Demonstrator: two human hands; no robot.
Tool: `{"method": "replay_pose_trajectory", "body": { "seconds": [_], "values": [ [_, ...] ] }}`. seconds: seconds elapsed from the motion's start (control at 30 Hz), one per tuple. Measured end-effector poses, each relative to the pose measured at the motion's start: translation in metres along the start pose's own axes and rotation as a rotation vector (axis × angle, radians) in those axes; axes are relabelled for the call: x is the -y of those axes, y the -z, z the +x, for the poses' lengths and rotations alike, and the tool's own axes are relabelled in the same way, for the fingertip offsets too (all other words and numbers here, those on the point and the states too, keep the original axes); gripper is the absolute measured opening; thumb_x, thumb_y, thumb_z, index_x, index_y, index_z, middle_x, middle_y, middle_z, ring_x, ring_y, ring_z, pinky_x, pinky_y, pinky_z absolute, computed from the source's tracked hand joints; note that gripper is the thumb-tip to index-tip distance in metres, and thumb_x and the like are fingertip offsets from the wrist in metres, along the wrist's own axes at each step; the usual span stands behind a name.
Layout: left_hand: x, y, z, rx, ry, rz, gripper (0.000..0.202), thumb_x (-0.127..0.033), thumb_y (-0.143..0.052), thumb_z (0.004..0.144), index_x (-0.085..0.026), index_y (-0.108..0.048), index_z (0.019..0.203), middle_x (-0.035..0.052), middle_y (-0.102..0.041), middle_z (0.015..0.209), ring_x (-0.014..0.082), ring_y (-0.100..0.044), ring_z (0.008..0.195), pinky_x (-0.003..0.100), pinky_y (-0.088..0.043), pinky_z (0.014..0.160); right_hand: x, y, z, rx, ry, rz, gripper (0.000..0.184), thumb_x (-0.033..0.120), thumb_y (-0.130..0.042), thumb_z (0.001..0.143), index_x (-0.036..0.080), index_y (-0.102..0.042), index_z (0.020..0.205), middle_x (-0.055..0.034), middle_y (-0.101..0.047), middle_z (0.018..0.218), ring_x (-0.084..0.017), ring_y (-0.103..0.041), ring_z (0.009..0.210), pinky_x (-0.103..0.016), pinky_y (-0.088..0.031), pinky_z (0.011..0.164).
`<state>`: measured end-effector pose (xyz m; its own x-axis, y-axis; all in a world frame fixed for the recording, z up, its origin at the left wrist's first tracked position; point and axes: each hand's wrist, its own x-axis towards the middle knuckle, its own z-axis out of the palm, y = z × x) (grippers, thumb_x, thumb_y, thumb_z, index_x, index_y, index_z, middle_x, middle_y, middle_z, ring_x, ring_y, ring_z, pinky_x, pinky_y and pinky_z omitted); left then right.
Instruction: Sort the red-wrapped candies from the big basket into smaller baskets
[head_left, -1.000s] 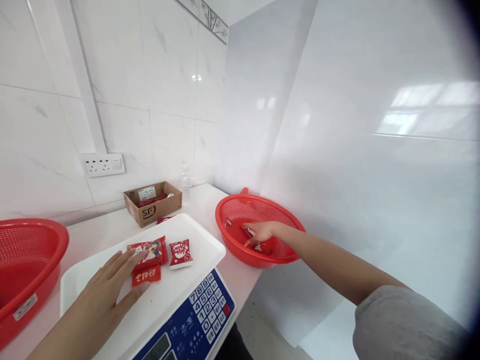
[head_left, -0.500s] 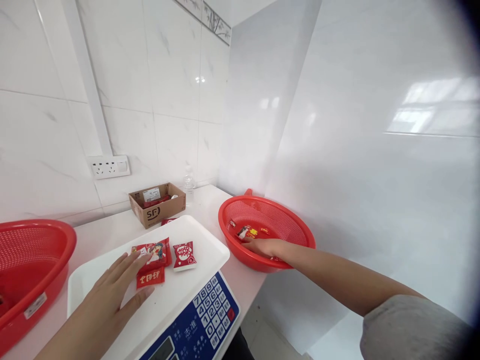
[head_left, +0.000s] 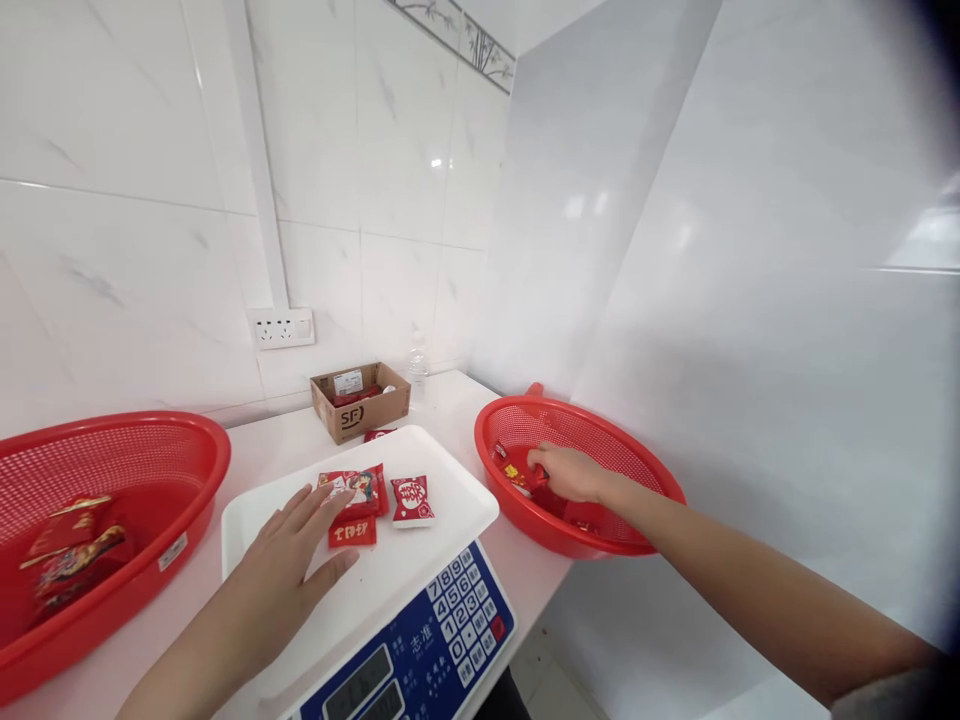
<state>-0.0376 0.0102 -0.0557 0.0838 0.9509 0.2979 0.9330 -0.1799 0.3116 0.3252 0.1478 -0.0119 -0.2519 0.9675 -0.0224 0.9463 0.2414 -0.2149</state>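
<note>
My left hand (head_left: 281,570) lies flat on the white tray of a digital scale (head_left: 442,510), fingers spread, with its fingertips at a red printed snack packet (head_left: 352,492) and a small red packet (head_left: 352,531). A white-and-red packet (head_left: 412,501) lies just right of them. My right hand (head_left: 570,473) reaches into a red mesh basket (head_left: 570,408), its fingers closed on a red packet (head_left: 537,478). Several more small packets lie around it in the basket.
A second red basket (head_left: 187,445) at the left holds larger red packets (head_left: 75,555). Behind the scale are a cardboard SF box (head_left: 360,415), a red packet (head_left: 379,434) and a plastic bottle (head_left: 418,372). Tiled walls bound the white counter, and the scale's blue keypad (head_left: 461,620) faces me.
The view has swung left, showing more of the left basket. My right hand has moved deeper into the right basket and closed on a packet. My left hand stays on the tray.
</note>
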Motion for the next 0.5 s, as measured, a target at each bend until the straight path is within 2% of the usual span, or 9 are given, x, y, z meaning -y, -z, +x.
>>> {"method": "replay_pose_trajectory", "body": {
  "seconds": [0.1, 0.23, 0.37, 0.5],
  "values": [
    [-0.003, 0.003, -0.001, 0.022, 0.015, -0.009, 0.051, -0.048, -0.04, 0.088, -0.032, -0.036, 0.137, 0.0027, -0.035, 0.145, 0.0281, -0.023, 0.135, 0.052, -0.032, 0.104, 0.001, 0.013, 0.006, -0.03, 0.031, -0.038, 0.02, 0.009, -0.054, 0.066, 0.022, -0.061, 0.079, -0.0045, -0.061, 0.089, -0.015, -0.052, 0.059, -0.027, -0.03, 0.051],
    [-0.003, 0.003, -0.002, 0.007, 0.008, -0.032, 0.051, -0.046, -0.043, 0.087, -0.033, -0.038, 0.136, 0.0032, -0.036, 0.144, 0.0293, -0.025, 0.135, 0.054, -0.032, 0.103, 0.015, 0.03, 0.007, -0.132, 0.034, -0.007, 0.023, 0.008, -0.051, 0.068, 0.022, -0.058, 0.085, -0.0056, -0.058, 0.096, -0.016, -0.053, 0.062, -0.027, -0.032, 0.051],
    [-0.004, 0.003, -0.003, -0.021, -0.007, -0.037, 0.052, -0.044, -0.046, 0.086, -0.033, -0.037, 0.136, 0.0032, -0.037, 0.144, 0.0296, -0.026, 0.134, 0.053, -0.034, 0.102, 0.044, 0.044, -0.001, -0.23, 0.092, 0.094, 0.023, 0.011, -0.047, 0.073, 0.023, -0.054, 0.091, -0.004, -0.057, 0.103, -0.017, -0.057, 0.081, -0.027, -0.041, 0.064],
    [-0.011, 0.009, -0.003, 0.027, 0.004, -0.051, 0.052, -0.047, -0.042, 0.088, -0.034, -0.035, 0.137, 0.0021, -0.035, 0.145, 0.0278, -0.024, 0.135, 0.052, -0.031, 0.104, 0.085, 0.044, -0.014, -0.201, 0.255, 0.321, 0.021, 0.013, -0.045, 0.075, 0.024, -0.054, 0.092, -0.0004, -0.061, 0.093, -0.016, -0.058, 0.084, -0.028, -0.045, 0.072]
  ]
}}
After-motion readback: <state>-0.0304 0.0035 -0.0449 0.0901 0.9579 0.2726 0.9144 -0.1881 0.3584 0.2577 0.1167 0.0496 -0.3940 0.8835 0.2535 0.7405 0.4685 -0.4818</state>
